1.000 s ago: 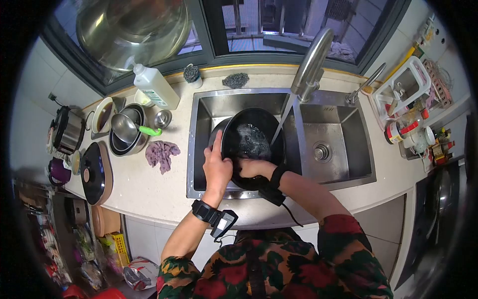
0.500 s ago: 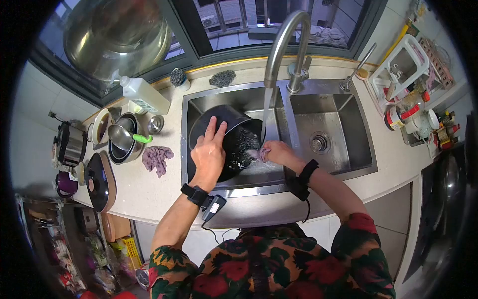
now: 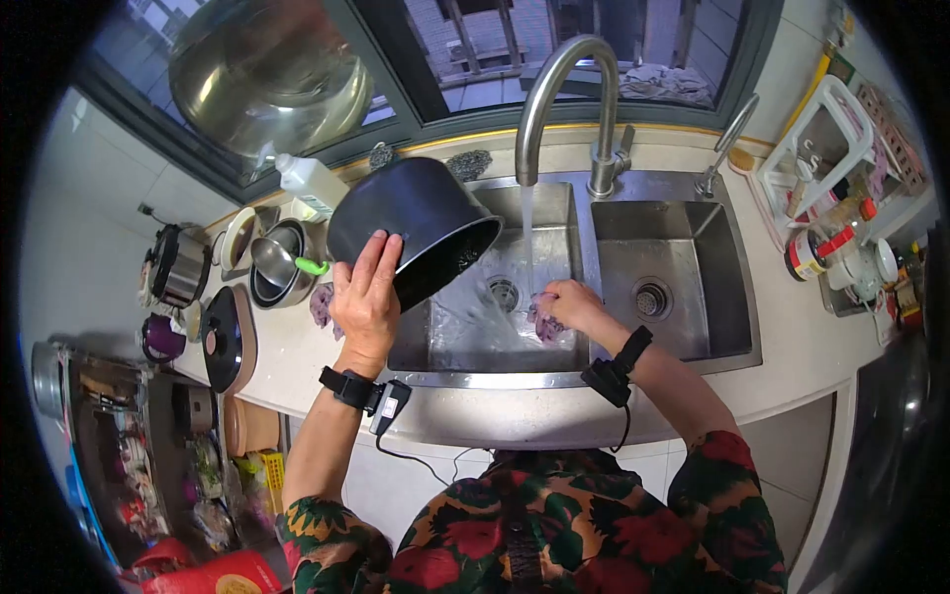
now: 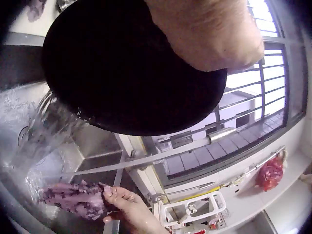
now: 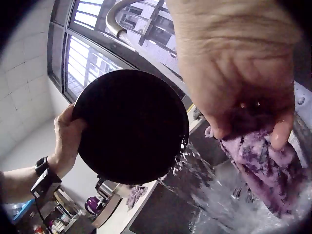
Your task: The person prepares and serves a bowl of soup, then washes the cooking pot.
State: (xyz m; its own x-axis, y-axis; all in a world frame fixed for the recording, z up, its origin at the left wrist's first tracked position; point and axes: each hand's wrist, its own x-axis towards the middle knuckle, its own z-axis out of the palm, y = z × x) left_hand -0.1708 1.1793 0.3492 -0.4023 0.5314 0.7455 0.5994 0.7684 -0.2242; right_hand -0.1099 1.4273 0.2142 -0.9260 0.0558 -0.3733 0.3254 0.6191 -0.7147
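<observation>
A black pot (image 3: 411, 213) hangs tilted on its side over the left basin, its mouth facing right. My left hand (image 3: 366, 309) grips it at the near rim, thumb toward the inside and fingers along the outer wall. Water pours from its lower edge in both wrist views. Below the tap, my right hand (image 3: 577, 305) holds a wet purple cloth (image 5: 265, 163), pinched between thumb and fingers. A stream from the curved faucet (image 3: 534, 124) runs down close beside the cloth. The pot's inside is too dark to make out.
The double sink (image 3: 485, 380) has a divider between its basins. On the left counter are stacked bowls with a green-handled ladle (image 3: 272, 260), a white bottle (image 3: 309, 182), a lid (image 3: 226, 339) and another purple cloth (image 3: 322, 305). Jars and a white rack (image 3: 821, 129) stand at right.
The left hand has raised the pot out of the basin and tipped it, moving it left. The right hand came out of the pot with the cloth and moved right, under the tap.
</observation>
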